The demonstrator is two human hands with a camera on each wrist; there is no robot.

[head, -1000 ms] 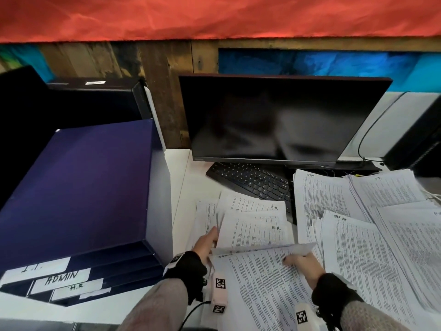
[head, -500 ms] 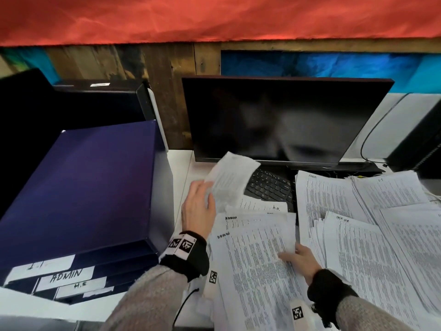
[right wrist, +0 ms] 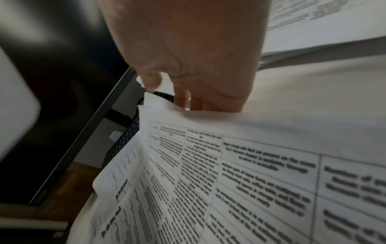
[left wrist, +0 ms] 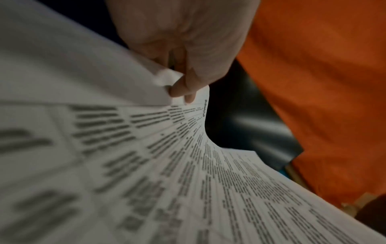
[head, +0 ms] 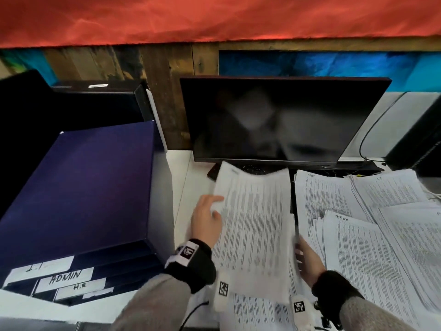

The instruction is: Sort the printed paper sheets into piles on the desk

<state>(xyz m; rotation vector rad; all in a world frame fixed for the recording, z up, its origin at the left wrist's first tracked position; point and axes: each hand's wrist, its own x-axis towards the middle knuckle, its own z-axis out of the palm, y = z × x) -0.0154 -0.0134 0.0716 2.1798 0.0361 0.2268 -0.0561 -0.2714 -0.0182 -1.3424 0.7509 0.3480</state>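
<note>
Both hands, left hand [head: 207,219] and right hand [head: 309,260], pinch the sheets [head: 255,225] at center frame; better to keep them level over the bench.

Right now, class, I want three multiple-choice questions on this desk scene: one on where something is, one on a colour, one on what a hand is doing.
1. Where does the dark monitor stand?
A. Behind the held sheets
B. On the blue box
C. Under the paper piles

2. What colour is the big box on the left?
A. Yellow
B. Dark blue
C. White

3. What is the left hand doing?
A. Resting flat on the desk
B. Typing on the keyboard
C. Gripping the printed sheets

Answers:
1. A, its screen rises beyond the sheets' far edge.
2. B, its top is dark blue.
3. C, its fingers pinch the sheets' left edge, while the right hand holds the opposite edge.
</note>
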